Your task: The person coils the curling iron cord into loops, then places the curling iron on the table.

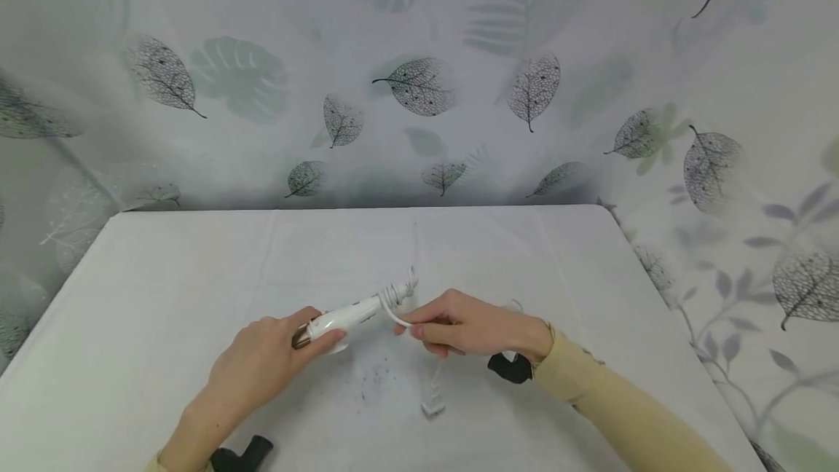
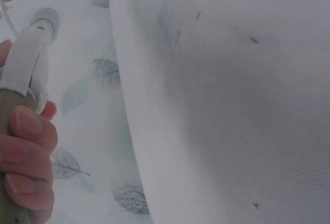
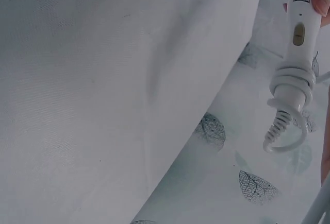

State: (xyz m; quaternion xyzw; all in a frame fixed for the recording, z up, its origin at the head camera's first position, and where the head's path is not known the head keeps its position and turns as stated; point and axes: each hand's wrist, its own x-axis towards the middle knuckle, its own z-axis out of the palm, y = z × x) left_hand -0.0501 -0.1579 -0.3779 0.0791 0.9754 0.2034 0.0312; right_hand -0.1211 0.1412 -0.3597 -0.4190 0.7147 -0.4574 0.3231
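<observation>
A white curling iron (image 1: pixel 354 314) with a brownish metallic barrel (image 2: pixel 9 112) is held up over the table, tilted. My left hand (image 1: pixel 262 355) grips it by the barrel end, fingers curled round it in the left wrist view. White cord (image 3: pixel 291 82) is wound in several loops round the far end of the handle, below a small tan switch (image 3: pixel 298 34). With thumb and fingers my right hand (image 1: pixel 465 323) pinches the cord just beside those loops. Below the right hand, the cord's free end runs down to a white plug (image 1: pixel 432 408).
A white-covered table (image 1: pixel 197 261) lies beneath both hands, with dark specks (image 1: pixel 373 381) on its cover below the curling iron. Leaf-patterned cloth (image 1: pixel 419 144) hangs behind the table and along its sides. Black wrist mounts (image 1: pixel 510 368) show at both wrists.
</observation>
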